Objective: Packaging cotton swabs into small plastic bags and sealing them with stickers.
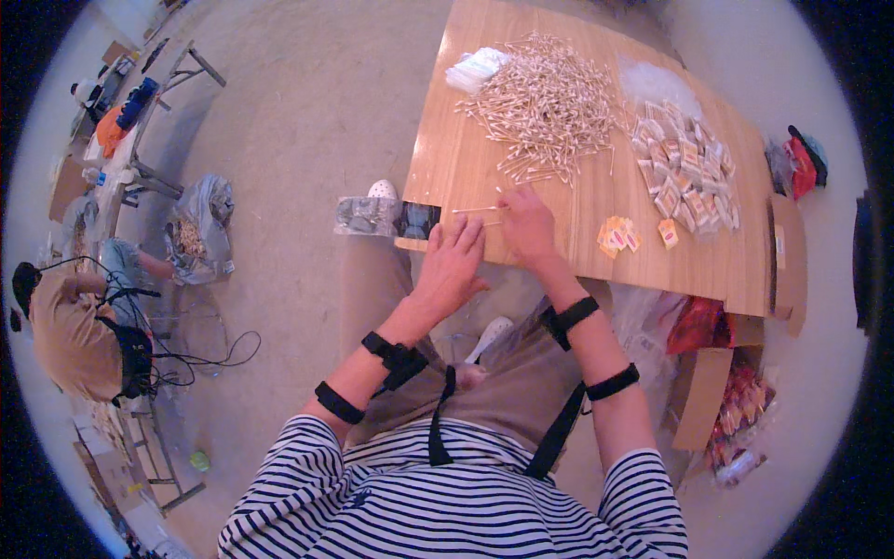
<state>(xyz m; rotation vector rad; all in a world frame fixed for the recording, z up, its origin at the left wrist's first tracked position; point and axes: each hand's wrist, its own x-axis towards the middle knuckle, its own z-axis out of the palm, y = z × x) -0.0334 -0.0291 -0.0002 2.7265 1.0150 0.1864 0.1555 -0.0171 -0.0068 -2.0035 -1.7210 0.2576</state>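
Observation:
My left hand (453,265) lies palm down at the near edge of the wooden table (582,210), its fingers stretched out. Beside it, my right hand (528,228) is closed in a pinch, with white swab tips showing at its fingers. A cotton swab (473,210) lies level between the two hands, reaching to the right fingers. How many swabs the right hand holds is hidden. Beyond the hands spreads a large heap of loose cotton swabs (549,102). Small yellow-and-white cards (616,237) rest to the right of my right hand, with another card (668,233) apart.
Filled small packets (684,163) are piled at the right, below clear plastic bags (659,86). White plastic sleeves (478,69) lie at the far left of the heap. A dark pouch (419,222) sits at the table's left corner. Another person (88,326) sits at left. Cardboard boxes (703,396) stand lower right.

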